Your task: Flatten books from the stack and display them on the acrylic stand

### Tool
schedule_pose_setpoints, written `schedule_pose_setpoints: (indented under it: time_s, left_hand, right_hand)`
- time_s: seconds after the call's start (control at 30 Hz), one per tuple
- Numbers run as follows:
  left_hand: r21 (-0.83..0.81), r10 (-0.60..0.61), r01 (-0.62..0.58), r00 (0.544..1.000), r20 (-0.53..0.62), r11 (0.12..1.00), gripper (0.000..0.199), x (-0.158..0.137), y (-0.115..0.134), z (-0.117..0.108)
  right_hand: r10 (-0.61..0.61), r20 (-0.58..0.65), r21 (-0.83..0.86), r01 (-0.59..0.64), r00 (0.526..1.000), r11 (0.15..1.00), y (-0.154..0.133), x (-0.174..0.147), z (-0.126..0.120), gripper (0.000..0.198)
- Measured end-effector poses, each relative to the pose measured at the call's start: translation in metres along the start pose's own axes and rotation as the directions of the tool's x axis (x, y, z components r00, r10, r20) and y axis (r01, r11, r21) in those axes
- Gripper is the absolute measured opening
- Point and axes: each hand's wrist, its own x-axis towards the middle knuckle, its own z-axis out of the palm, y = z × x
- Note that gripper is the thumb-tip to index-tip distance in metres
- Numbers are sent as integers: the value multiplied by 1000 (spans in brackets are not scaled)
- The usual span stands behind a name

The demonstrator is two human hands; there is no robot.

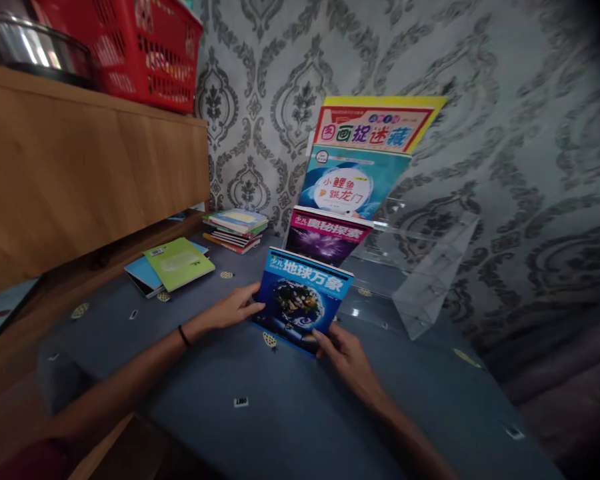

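A blue book (300,303) with the Earth on its cover is gripped at both sides, upright and leaning back. My left hand (237,305) holds its left edge, thumb on the front. At the lower right corner my right hand (343,347) has closed on it, the fingers behind partly hidden. Just behind rises a clear tiered display stand (430,280). Its left half bears a purple book (325,237), a teal book (353,183) above that, and a yellow-edged book (370,127) at the top. Whether the blue book rests on the stand's lowest tier, I cannot tell.
A stack of books (237,227) lies by the wall, with a green book (180,263) overlapping a blue-covered book (144,273) nearer. A wooden cabinet (95,180) on the left carries a red basket (165,60) and a metal pot (35,47). Grey patterned cloth (205,413) covers the table.
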Motion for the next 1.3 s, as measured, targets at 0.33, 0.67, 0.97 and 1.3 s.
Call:
schedule_pose_setpoints:
  time_s: [0.33, 0.67, 0.97, 1.3]
  left_hand:
    - [51, 90, -88, 995, -34, 995, 35, 31, -1, -13]
    - [333, 290, -191, 915, -280, 923, 19, 108, 38, -45]
    - [443, 362, -192, 867, -342, 876, 14, 132, 51, -47]
    - [483, 362, -164, 863, -352, 860, 8, 144, 28, -33]
  right_hand:
    - [-99, -10, -84, 98, 995, 992, -12, 29, -22, 35]
    - [-307, -159, -159, 283, 938, 946, -34, 99, -86, 31]
    - [-385, -305, -341, 277, 871, 898, -35, 118, -96, 22]
    - [-379, -314, -436, 223, 870, 872, -15, 129, -96, 19]
